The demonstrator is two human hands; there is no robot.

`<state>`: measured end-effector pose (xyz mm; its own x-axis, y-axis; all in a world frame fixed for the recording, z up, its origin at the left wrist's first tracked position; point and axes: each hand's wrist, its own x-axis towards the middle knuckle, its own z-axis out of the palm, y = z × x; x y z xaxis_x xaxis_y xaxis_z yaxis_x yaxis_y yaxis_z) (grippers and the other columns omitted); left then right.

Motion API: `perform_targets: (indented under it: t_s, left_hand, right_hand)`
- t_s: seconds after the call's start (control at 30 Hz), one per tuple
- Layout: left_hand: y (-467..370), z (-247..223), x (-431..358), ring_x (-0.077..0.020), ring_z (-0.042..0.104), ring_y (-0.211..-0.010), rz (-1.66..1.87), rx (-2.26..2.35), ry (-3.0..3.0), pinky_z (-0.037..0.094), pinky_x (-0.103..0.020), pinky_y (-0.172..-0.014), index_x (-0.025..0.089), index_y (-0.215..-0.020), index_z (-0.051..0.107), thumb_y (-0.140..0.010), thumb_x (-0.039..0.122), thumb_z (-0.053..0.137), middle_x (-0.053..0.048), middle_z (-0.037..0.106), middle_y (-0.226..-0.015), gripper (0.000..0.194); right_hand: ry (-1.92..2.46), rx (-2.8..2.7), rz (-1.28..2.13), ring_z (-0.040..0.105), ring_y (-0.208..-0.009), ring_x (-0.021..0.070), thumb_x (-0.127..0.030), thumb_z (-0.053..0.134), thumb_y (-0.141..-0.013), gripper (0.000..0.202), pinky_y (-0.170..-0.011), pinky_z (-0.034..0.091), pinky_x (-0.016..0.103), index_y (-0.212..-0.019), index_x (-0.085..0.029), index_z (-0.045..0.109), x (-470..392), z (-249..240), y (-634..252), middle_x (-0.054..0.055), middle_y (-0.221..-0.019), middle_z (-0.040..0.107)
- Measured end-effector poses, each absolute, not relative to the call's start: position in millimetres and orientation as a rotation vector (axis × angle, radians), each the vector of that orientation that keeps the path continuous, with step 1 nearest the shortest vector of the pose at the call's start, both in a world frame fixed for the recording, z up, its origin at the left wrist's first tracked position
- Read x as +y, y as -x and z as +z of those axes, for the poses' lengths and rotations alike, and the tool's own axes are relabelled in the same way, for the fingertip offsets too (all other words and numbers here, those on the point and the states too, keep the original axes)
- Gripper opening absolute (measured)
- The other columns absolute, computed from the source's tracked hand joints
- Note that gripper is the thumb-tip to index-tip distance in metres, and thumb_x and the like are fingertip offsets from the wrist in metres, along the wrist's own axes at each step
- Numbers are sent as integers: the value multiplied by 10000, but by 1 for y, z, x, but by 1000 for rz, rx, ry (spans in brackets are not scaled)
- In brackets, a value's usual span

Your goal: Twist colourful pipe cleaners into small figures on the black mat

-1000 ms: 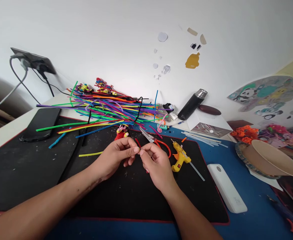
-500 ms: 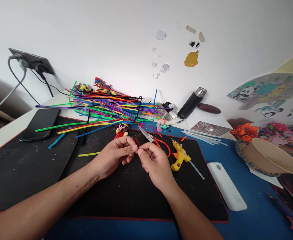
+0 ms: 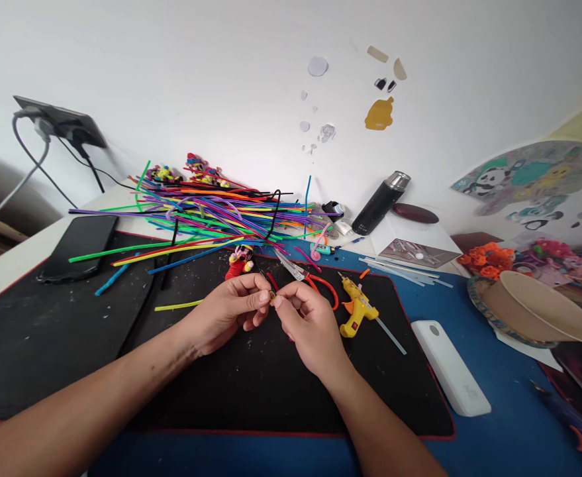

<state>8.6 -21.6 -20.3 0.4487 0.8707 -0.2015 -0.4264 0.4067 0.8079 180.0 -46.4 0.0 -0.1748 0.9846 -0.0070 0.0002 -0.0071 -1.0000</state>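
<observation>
Shifted into clearer view, a yellowish piece [image 3: 272, 295] sits between pinching fingers [image 3: 257, 301].

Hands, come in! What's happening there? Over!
Left hand, right hand: pinching small yellowish piece, mostly hidden. Scissors just beyond. Yellow glue gun to the right.

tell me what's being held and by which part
The left hand and right hand pinch a small yellowish piece; which part they grip is too hidden to tell.
</observation>
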Motion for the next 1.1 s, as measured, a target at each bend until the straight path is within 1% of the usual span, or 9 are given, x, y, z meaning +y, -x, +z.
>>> perform_targets:
  t_s: [0.2, 0.33, 0.5, 0.57, 0.7, 0.87, 1.1]
  left_hand:
    - [-10, -21, -22, -82, 535, -522, 916, 623, -781, 354, -163, -439, 164, -873, 710, -734, 361, 953, 27, 604, -650, 343]
    - [-10, -20, -22, -76, 541, -520, 945, 616, -802, 364, -158, -440, 164, -877, 715, -741, 348, 949, 29, 609, -668, 327]
    - [-4, -19, -19, -98, 559, -550, 922, 658, -852, 394, -172, -459, 163, -920, 733, -763, 443, 923, 10, 629, -667, 373]
    - [-1, -18, -18, -99, 562, -566, 914, 706, -917, 399, -174, -471, 155, -905, 737, -780, 457, 906, 4, 634, -672, 368]
    - [4, -17, -14, -91, 564, -590, 889, 813, -1085, 411, -175, -500, 155, -851, 733, -810, 408, 884, 10, 640, -699, 298]
    - [7, -13, -12, -101, 566, -605, 841, 899, -1227, 437, -203, -537, 158, -864, 735, -820, 428, 853, -1, 671, -741, 298]
    - [5, -13, -13, -107, 555, -607, 884, 946, -1308, 446, -223, -576, 165, -865, 725, -840, 429, 821, 15, 652, -720, 283]
  right_hand:
    - [1062, -1304, 1375, 368, -469, 90, -382, 680, -906, 223, -462, 286, 242, -784, -215, 598, -46, -2, -180, -79, -566, 454]
    - [1055, -1308, 1370, 373, -472, 89, -369, 680, -904, 217, -464, 285, 242, -780, -211, 598, -46, -3, -181, -77, -574, 458]
    - [1141, -1376, 1290, 387, -511, 104, -329, 658, -900, 181, -483, 292, 250, -773, -209, 610, -47, 1, -181, -69, -580, 458]
    - [1178, -1427, 1238, 392, -529, 109, -313, 652, -894, 171, -497, 299, 253, -765, -207, 615, -48, 1, -181, -63, -588, 463]
    - [1218, -1499, 1194, 413, -550, 116, -298, 632, -892, 143, -511, 317, 254, -786, -203, 638, -47, -1, -182, -53, -609, 485]
    - [1261, -1533, 1181, 427, -555, 118, -281, 624, -892, 121, -511, 324, 250, -804, -201, 648, -44, -4, -184, -51, -620, 495]
    - [1276, -1582, 1127, 464, -574, 124, -276, 611, -908, 114, -526, 345, 251, -835, -208, 666, -42, -7, -185, -46, -640, 513]
